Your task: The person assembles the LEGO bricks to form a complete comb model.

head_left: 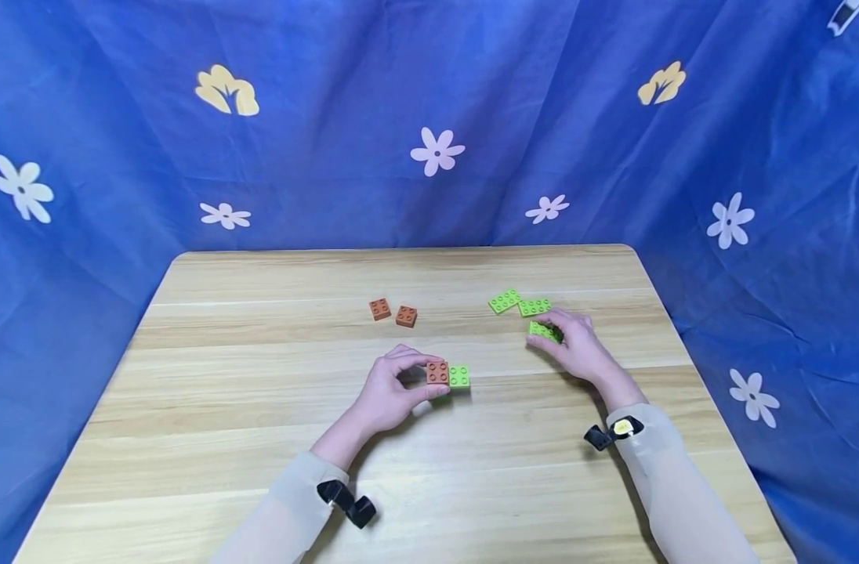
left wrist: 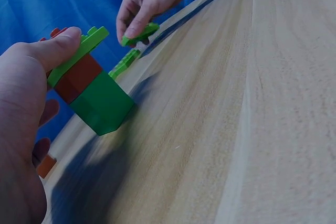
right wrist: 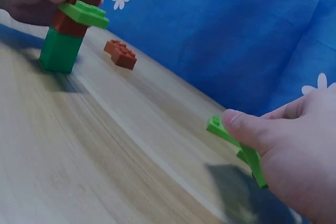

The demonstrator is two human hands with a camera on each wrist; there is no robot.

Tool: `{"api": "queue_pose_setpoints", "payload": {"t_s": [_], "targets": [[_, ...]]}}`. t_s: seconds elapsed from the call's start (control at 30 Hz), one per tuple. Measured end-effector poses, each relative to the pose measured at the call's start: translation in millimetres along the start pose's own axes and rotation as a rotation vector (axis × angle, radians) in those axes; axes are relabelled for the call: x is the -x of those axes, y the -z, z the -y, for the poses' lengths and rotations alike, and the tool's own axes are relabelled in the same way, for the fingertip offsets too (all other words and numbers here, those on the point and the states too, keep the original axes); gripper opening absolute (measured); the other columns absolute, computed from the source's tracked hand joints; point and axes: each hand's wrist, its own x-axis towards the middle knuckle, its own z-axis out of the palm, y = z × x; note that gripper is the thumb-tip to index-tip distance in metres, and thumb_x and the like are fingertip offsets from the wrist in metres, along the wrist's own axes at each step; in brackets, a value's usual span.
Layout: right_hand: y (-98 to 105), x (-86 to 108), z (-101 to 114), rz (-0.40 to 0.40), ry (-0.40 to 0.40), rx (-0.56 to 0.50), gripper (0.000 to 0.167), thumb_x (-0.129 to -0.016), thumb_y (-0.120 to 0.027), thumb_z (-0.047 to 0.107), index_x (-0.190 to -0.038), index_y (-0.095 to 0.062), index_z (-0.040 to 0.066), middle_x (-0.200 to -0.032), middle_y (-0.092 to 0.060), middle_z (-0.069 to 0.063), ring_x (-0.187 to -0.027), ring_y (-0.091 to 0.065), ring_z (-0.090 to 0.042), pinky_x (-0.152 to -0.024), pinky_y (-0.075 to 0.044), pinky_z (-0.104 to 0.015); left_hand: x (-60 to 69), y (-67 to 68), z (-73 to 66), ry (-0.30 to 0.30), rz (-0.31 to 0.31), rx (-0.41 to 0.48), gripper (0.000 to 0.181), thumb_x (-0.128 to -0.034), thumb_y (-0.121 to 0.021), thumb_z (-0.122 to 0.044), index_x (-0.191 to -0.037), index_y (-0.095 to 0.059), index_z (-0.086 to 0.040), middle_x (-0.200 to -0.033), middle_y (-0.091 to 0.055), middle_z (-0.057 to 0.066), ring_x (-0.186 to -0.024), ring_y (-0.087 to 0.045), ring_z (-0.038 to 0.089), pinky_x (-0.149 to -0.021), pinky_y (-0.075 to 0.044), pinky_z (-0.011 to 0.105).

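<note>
My left hand (head_left: pixel 390 392) pinches the upper part of a small tower of toy building bricks between thumb and fingers. The tower has a dark green block (right wrist: pixel 59 51) at the bottom, then a brown brick (right wrist: pixel 69 24), a thin light green brick (right wrist: pixel 84 14) jutting out to one side, and a brown brick (head_left: pixel 437 372) on top. Its base appears to stand on the table. Over to the right, my right hand (head_left: pixel 576 345) pinches a flat light green brick (head_left: pixel 541 331), tilted and lifted off the table in the left wrist view. Fingers cover part of it.
Two flat light green bricks, one (head_left: pixel 505 301) left of the other (head_left: pixel 534 307), lie just beyond my right hand. Farther back at centre are two square brown bricks (head_left: pixel 380 309) (right wrist: pixel 123 57). A blue flowered curtain (head_left: pixel 436 78) surrounds the wooden table (head_left: pixel 260 329).
</note>
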Motion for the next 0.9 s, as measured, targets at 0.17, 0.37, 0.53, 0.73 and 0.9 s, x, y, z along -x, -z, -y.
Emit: {"api": "queue_pose_setpoints", "payload": {"t_s": [0.17, 0.37, 0.53, 0.73, 0.9], "targets": [[3.3, -4.0, 10.7, -0.010, 0.036, -0.047, 0.038, -0.097, -0.080, 0.027, -0.126, -0.073, 0.003, -0.116, -0.072, -0.004, -0.109, -0.066, -0.027, -0.100, -0.044, -0.049, 1.3, 0.0, 0.2, 0.005, -0.012, 0.024, 0.045, -0.0764, -0.097, -0.020, -0.117, -0.080, -0.016, -0.105, -0.072, -0.006, -0.103, -0.064, 0.017, -0.100, -0.050, 0.049], [7.3, -7.4, 25.4, 0.015, 0.020, -0.084, 0.043, -0.096, -0.081, 0.028, -0.128, -0.072, 0.001, -0.122, -0.071, -0.011, -0.107, -0.065, -0.026, -0.091, -0.052, -0.046, 1.5, -2.0, 0.1, 0.007, -0.028, 0.041, 0.044, -0.0753, -0.097, -0.015, -0.116, -0.080, -0.013, -0.105, -0.073, -0.002, -0.104, -0.064, 0.020, -0.101, -0.048, 0.053], [9.6, -9.0, 39.2, 0.028, 0.032, -0.093, 0.045, -0.095, -0.083, 0.030, -0.129, -0.072, 0.002, -0.125, -0.070, -0.008, -0.113, -0.064, -0.028, -0.097, -0.049, -0.051, 0.5, -3.7, -3.6, 0.007, -0.033, 0.013, 0.045, -0.0739, -0.097, -0.008, -0.115, -0.080, -0.006, -0.105, -0.076, 0.002, -0.106, -0.062, 0.023, -0.101, -0.046, 0.059], [11.9, -12.6, 58.2, 0.038, 0.119, -0.075, 0.041, -0.094, -0.083, 0.029, -0.129, -0.074, 0.008, -0.120, -0.071, -0.002, -0.111, -0.064, -0.026, -0.103, -0.042, -0.055, 1.0, 1.0, -30.5, 0.006, -0.025, 0.030, 0.041, -0.0754, -0.095, -0.005, -0.113, -0.079, -0.003, -0.103, -0.076, 0.003, -0.104, -0.062, 0.023, -0.099, -0.046, 0.061], [13.8, -16.6, 75.4, 0.042, 0.177, -0.065, 0.039, -0.094, -0.083, 0.031, -0.127, -0.074, 0.013, -0.121, -0.071, 0.002, -0.104, -0.064, -0.019, -0.098, -0.036, -0.049, 1.8, 2.9, -38.4, 0.004, -0.020, 0.032, 0.041, -0.0759, -0.095, -0.005, -0.114, -0.080, -0.003, -0.104, -0.076, 0.002, -0.105, -0.062, 0.023, -0.100, -0.045, 0.060]]}}
